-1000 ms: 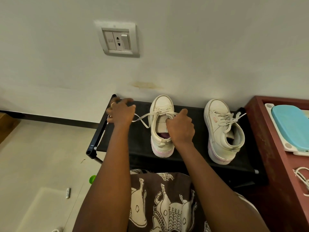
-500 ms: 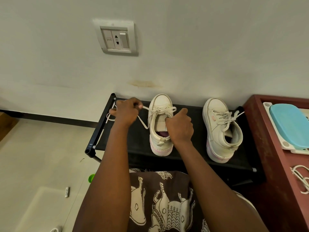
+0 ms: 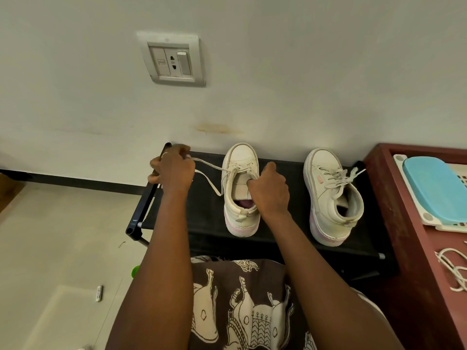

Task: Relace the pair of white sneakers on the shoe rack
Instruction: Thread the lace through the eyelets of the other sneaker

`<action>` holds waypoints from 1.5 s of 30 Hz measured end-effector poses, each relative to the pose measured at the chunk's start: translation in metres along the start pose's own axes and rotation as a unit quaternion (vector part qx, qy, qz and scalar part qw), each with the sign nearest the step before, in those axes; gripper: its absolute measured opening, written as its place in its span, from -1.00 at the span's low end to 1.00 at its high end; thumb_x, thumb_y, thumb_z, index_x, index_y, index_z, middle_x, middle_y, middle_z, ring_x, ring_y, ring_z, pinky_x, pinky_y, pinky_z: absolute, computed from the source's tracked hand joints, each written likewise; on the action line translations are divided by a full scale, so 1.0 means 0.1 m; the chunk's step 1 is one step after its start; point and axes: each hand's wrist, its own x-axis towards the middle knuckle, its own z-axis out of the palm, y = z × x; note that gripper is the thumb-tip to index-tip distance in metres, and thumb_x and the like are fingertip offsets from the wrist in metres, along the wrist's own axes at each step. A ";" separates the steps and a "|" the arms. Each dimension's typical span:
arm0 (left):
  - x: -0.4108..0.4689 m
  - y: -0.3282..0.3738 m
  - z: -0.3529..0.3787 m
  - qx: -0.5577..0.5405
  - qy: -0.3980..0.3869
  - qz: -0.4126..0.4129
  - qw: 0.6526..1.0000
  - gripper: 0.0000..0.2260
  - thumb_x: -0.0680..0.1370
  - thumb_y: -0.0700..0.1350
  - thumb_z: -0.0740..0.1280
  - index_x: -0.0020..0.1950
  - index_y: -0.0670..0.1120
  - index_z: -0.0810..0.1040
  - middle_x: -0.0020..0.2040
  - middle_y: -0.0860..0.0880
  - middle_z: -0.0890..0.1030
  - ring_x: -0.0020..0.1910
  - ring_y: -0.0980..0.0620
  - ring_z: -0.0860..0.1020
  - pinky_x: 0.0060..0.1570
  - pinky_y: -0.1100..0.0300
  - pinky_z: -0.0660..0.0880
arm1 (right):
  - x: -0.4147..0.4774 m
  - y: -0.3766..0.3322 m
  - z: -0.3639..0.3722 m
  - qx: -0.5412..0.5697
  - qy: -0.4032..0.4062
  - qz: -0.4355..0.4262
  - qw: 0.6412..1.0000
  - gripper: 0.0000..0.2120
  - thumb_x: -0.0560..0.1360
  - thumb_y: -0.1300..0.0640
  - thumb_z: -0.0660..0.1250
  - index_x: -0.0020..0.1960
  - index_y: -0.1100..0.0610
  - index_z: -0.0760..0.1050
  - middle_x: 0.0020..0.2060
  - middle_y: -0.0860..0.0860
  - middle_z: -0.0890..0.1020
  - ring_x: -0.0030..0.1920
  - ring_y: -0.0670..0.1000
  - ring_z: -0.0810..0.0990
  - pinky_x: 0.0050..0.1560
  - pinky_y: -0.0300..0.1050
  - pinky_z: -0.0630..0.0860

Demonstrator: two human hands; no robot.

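Two white sneakers stand on the black shoe rack (image 3: 207, 213), toes to the wall. The left sneaker (image 3: 240, 170) has a loose lace (image 3: 209, 164) running out to the left. My left hand (image 3: 174, 168) grips that lace and holds it taut over the rack's left end. My right hand (image 3: 270, 190) grips the sneaker's right side at the eyelets, fingers curled over the opening. The right sneaker (image 3: 328, 195) stands apart, its lace tied in a loose knot (image 3: 338, 176).
A dark red cabinet (image 3: 404, 236) stands right of the rack with a blue-lidded white tray (image 3: 434, 188) and a white cord (image 3: 454, 269) on it. A wall socket (image 3: 174, 60) sits above. On the floor at left lie a small white object (image 3: 99, 293) and a green thing (image 3: 136, 270).
My left hand has pulled the lace further out to the left and a little up. My right hand stays on the left sneaker.
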 end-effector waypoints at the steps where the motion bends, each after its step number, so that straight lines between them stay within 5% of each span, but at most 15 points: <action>1: 0.01 -0.01 0.03 -0.013 -0.041 0.037 0.998 -0.76 0.57 -0.13 0.19 0.12 0.14 0.54 0.15 0.07 0.50 0.34 -0.06 0.25 0.21 -0.04 0.15 | 0.00 0.00 0.00 -0.005 0.001 -0.022 1.000 -0.59 0.51 0.03 0.31 0.28 0.16 0.31 0.14 0.11 0.53 0.09 0.10 0.57 -0.10 -0.12 0.52; 4: -0.01 0.01 0.07 -0.081 -0.170 0.145 0.971 -0.86 0.49 -0.02 0.33 -0.06 0.24 0.60 0.06 0.12 0.60 0.24 0.06 0.43 0.31 -0.07 0.25 | -0.04 -0.01 0.01 -0.048 0.031 -0.094 0.994 -0.65 0.54 0.06 0.27 0.28 0.17 0.42 0.13 0.11 0.52 0.07 0.07 0.55 -0.05 -0.15 0.50; 7: -0.12 0.10 0.09 -0.068 -0.258 0.173 0.948 -0.82 0.45 -0.12 0.43 0.04 0.02 0.67 0.01 0.03 0.66 0.10 0.09 0.54 0.25 0.04 0.32 | -0.05 -0.06 0.00 -0.132 0.058 -0.157 0.977 -0.71 0.58 0.11 0.20 0.24 0.18 0.49 0.20 0.12 0.47 0.10 0.08 0.53 -0.08 -0.16 0.48; 11: -0.19 0.14 0.15 0.015 -0.180 0.177 0.967 -0.91 0.43 -0.02 0.43 -0.09 0.08 0.69 -0.15 0.14 0.65 0.10 0.11 0.45 0.02 0.05 0.14 | -0.01 -0.15 -0.03 -0.204 0.045 -0.180 0.961 -0.76 0.61 0.19 0.13 0.17 0.20 0.52 0.19 0.11 0.50 0.08 0.09 0.55 -0.16 -0.18 0.43; 17: -0.18 0.08 0.19 -0.055 -0.198 0.145 0.968 -0.85 0.17 0.15 0.39 -0.32 0.17 0.66 -0.30 0.16 0.65 0.10 0.00 0.49 0.21 -0.14 0.31 | -0.03 -0.18 -0.02 -0.201 0.055 -0.136 0.968 -0.75 0.61 0.22 0.13 0.20 0.26 0.50 0.18 0.15 0.50 0.12 0.11 0.52 -0.04 -0.13 0.52; 20: -0.20 0.10 0.13 -0.040 -0.185 0.145 0.971 -0.97 0.26 0.02 0.45 -0.38 0.16 0.63 -0.31 0.18 0.63 0.11 0.00 0.49 0.18 -0.17 0.26 | -0.03 -0.17 0.00 -0.188 0.063 -0.122 0.972 -0.74 0.61 0.21 0.15 0.20 0.26 0.50 0.17 0.15 0.50 0.13 0.11 0.51 -0.04 -0.14 0.52; 26: -0.14 0.07 0.03 0.056 -0.229 0.119 0.964 -0.93 0.37 -0.11 0.46 -0.22 0.07 0.70 -0.28 0.18 0.61 0.01 0.11 0.44 0.04 0.04 0.18 | -0.01 -0.16 -0.03 -0.167 0.055 -0.125 0.977 -0.77 0.60 0.20 0.18 0.17 0.25 0.52 0.16 0.15 0.51 0.11 0.11 0.54 -0.04 -0.12 0.53; 29: -0.08 0.03 -0.01 0.061 -0.283 0.107 0.951 -0.89 0.33 -0.10 0.49 -0.27 0.12 0.68 -0.27 0.16 0.65 0.01 0.06 0.51 0.13 0.00 0.35 | 0.02 -0.14 -0.06 -0.141 0.036 -0.133 0.980 -0.77 0.58 0.15 0.22 0.15 0.23 0.54 0.16 0.12 0.53 0.09 0.09 0.56 -0.04 -0.12 0.52; 33: -0.07 0.04 -0.08 -0.019 -0.347 0.072 0.935 -0.85 0.43 -0.15 0.37 -0.10 -0.15 0.71 -0.07 -0.13 0.69 -0.02 0.00 0.58 0.16 -0.02 0.44 | 0.07 -0.16 -0.11 -0.026 0.022 -0.139 0.990 -0.69 0.51 0.02 0.29 0.13 0.20 0.59 0.09 0.08 0.61 0.06 0.08 0.58 0.00 -0.02 0.56; 37: -0.08 0.09 -0.02 -0.008 -0.298 0.095 0.950 -0.79 0.56 -0.15 0.25 0.04 -0.16 0.66 -0.09 -0.10 0.67 -0.04 0.00 0.58 0.05 0.14 0.45 | 0.13 -0.20 -0.12 0.050 0.055 -0.117 0.990 -0.73 0.57 0.09 0.22 0.01 0.22 0.63 -0.12 0.10 0.67 -0.18 0.00 0.60 -0.22 -0.21 0.48; 40: -0.07 0.09 0.06 0.012 -0.319 0.107 0.942 -0.77 0.55 -0.10 0.32 0.18 -0.11 0.60 0.06 -0.04 0.63 0.05 0.02 0.55 0.10 0.15 0.43 | 0.16 -0.22 -0.10 0.072 0.071 -0.115 0.988 -0.75 0.59 0.16 0.20 0.02 0.23 0.63 -0.11 0.11 0.67 -0.11 0.02 0.61 -0.14 -0.24 0.46; 42: -0.07 0.06 0.09 0.029 -0.347 0.105 0.931 -0.77 0.52 -0.14 0.36 0.16 -0.09 0.60 0.12 -0.06 0.62 0.13 -0.01 0.54 0.21 0.07 0.42 | 0.18 -0.23 -0.11 0.071 0.073 -0.122 0.987 -0.76 0.59 0.17 0.21 0.09 0.22 0.61 -0.02 0.10 0.67 -0.02 0.03 0.60 -0.06 -0.25 0.43; 45: -0.03 0.02 0.09 0.038 -0.331 0.101 0.938 -0.93 0.47 -0.16 0.41 -0.08 -0.02 0.64 -0.06 0.00 0.65 0.06 0.00 0.56 0.25 -0.07 0.40 | 0.19 -0.25 -0.13 0.090 0.069 -0.129 0.985 -0.77 0.58 0.18 0.24 0.14 0.19 0.60 0.06 0.08 0.65 0.08 0.06 0.57 0.06 -0.20 0.44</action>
